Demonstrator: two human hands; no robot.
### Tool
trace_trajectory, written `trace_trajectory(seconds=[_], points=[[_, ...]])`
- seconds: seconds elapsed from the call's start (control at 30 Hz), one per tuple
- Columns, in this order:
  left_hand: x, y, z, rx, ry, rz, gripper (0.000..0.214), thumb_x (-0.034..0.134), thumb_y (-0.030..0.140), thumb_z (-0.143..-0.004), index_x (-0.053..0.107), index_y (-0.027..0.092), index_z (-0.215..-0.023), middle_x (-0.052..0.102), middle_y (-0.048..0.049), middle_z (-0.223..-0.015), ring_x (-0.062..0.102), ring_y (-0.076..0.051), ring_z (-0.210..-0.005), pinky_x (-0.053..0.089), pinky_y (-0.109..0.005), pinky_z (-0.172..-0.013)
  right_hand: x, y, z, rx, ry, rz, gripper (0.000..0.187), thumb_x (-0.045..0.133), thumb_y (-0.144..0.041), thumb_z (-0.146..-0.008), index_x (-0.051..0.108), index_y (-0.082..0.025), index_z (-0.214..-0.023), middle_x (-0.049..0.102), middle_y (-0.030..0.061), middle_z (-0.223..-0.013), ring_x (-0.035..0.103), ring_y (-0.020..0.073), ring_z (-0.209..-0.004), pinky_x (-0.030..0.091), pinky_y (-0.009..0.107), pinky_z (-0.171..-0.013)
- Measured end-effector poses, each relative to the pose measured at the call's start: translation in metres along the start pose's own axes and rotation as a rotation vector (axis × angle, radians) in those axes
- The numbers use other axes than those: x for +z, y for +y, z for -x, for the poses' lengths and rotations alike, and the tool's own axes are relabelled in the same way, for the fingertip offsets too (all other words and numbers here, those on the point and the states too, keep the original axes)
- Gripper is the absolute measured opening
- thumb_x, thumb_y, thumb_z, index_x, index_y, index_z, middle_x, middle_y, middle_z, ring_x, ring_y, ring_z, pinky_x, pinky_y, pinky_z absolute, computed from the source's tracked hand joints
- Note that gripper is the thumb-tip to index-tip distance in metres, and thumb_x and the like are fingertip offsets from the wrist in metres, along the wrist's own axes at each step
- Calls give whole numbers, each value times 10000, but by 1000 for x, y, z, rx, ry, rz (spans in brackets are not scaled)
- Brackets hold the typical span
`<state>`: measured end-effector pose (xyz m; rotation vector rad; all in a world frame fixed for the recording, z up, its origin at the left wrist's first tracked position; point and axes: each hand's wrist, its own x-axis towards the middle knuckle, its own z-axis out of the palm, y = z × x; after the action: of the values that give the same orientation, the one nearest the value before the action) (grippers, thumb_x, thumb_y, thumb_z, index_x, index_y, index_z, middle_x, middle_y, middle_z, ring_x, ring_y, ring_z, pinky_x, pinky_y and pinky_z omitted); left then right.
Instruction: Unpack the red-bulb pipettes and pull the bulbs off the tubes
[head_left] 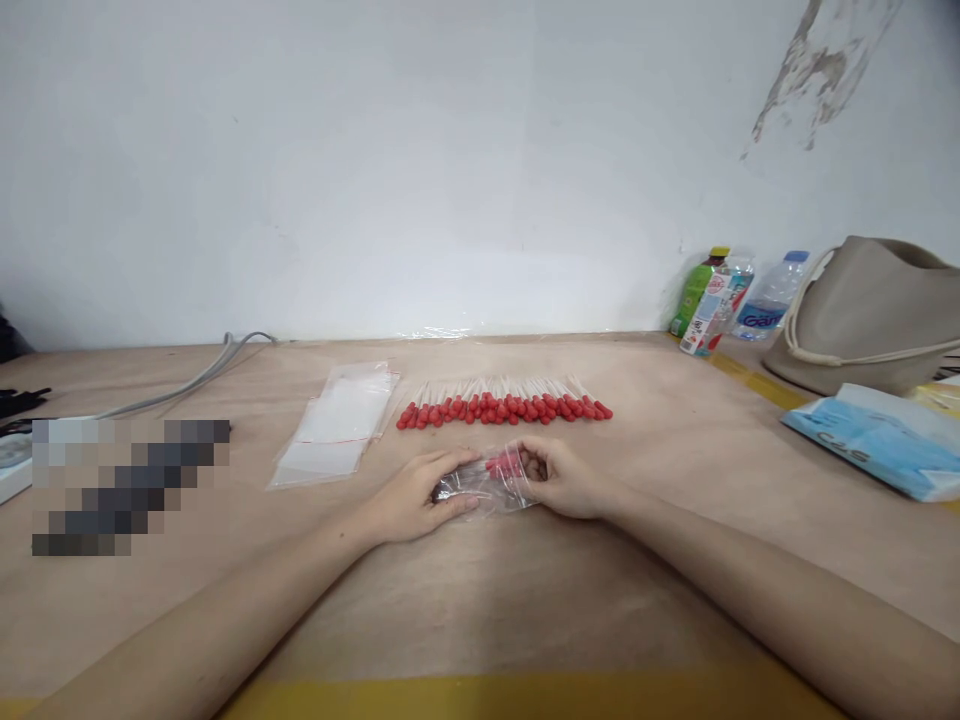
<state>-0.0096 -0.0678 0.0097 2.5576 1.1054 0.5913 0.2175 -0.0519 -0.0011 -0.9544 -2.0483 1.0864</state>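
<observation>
A clear plastic bag lies between my hands near the middle of the table. Inside or just under its film shows something red, like the heads of the red-tipped sticks. My left hand curls round the bag's left end, thumb below and fingers above. At the opposite end, my right hand pinches the film with bent fingers. Just beyond the hands, several white sticks with red heads lie in a row, heads towards me. Flat clear bags with red seal lines are stacked to their left.
A blurred dark object and a grey cable lie on the left. At the right stand a green bottle, a carton-like bottle, a clear bottle, a grey bag and a blue tissue pack.
</observation>
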Motion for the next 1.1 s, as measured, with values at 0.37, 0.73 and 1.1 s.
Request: trace_trajectory(seconds=[0.37, 0.73, 1.1], points=[[0, 1, 0, -42, -14, 11, 496, 504, 461, -811, 462, 203, -1233, 541, -75, -1219, 511, -223, -1094, 404, -372, -941, -12, 7, 7, 224, 14, -585, 390, 742, -258, -590, 561, -157, -921, 632, 16, -800, 573, 79, -599, 473, 225, -577], [-4, -3, 4, -6, -65, 5, 546, 501, 461, -815, 395, 225, -1296, 447, -65, -1325, 424, -231, -1202, 349, -410, -1007, -85, 2, 10, 198, 177, -307, 327, 703, -392, -637, 609, -164, -851, 661, 21, -741, 544, 70, -536, 442, 212, -508], [-2, -5, 3, -3, -72, -29, 561, 486, 481, -818, 389, 215, -1302, 433, -68, -1336, 403, -219, -1222, 338, -404, -1022, -118, 48, 2, -104, 759, 348, 324, 616, -348, -708, 601, -151, -964, 664, 91, -879, 620, 185, -764, 504, 354, -710]])
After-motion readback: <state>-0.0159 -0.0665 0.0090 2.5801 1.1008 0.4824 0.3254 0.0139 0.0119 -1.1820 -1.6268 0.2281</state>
